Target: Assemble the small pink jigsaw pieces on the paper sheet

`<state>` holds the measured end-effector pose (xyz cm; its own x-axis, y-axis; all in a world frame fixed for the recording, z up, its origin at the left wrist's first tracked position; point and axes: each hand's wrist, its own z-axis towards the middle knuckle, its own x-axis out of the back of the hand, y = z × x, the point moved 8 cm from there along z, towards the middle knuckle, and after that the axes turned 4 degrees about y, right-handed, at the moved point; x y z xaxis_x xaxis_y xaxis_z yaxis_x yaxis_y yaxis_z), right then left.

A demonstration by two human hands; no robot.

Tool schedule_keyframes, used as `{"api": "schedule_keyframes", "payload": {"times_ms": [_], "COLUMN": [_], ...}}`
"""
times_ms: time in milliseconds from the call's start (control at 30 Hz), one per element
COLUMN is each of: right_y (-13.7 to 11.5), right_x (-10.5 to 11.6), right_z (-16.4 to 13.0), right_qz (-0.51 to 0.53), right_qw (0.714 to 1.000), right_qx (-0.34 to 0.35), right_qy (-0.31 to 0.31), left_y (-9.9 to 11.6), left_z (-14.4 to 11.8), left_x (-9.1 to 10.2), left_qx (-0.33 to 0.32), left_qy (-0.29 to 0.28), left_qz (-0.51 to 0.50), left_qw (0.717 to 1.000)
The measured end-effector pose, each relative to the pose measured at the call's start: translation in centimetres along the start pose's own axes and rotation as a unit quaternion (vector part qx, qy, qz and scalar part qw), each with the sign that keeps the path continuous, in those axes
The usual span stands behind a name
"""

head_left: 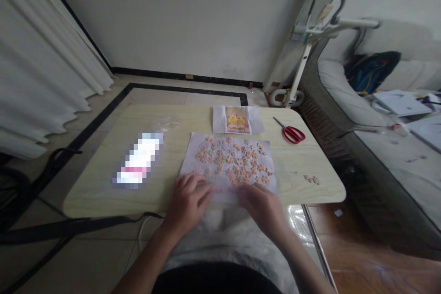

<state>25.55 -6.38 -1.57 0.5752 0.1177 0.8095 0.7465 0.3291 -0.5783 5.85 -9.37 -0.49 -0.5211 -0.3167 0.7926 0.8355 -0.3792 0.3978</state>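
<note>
A white sheet (223, 197) lies at the front middle of the table, with many small orange and pink jigsaw puzzle pieces (239, 161) spread over it. My left hand (191, 197) rests on the sheet's near left part, fingers loosely bent and apart from the thumb, which points right. On the near right part is my right hand (260, 200), palm down and pointing inward. Its fingertips are blurred, so whether they hold a piece cannot be made out. Behind the sheet lies a picture (237, 120) of yellow cartoon figures on white paper.
Red-handled scissors (292, 134) lie at the table's (165, 197) right, with a few loose pieces (312, 179) near the right front corner. A pixelated bright phone-like object (139, 161) and clear plastic (167, 125) are on the left. A sofa (372, 151) stands to the right.
</note>
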Motion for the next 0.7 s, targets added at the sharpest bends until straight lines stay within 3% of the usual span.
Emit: {"api": "schedule_keyframes", "payload": {"times_ms": [233, 500, 700], "right_y": [-2.1, -2.4, -3.8], "right_x": [0.6, 1.2, -0.4], "right_z": [0.6, 1.8, 1.2], "right_qz": [-0.032, -0.037, -0.064], "right_qw": [0.997, 0.997, 0.995], "right_qx": [0.05, 0.049, 0.082], "right_qy": [0.053, 0.04, 0.0], "left_y": [-0.1, -0.3, -0.5], "left_z": [0.0, 0.0, 0.0], "left_x": [-0.3, -0.4, -0.4], "left_qx": [0.008, 0.021, 0.023], "left_qy": [-0.02, -0.025, -0.021], "left_qz": [0.009, -0.003, -0.022], "left_qw": [1.0, 0.999, 0.999]}}
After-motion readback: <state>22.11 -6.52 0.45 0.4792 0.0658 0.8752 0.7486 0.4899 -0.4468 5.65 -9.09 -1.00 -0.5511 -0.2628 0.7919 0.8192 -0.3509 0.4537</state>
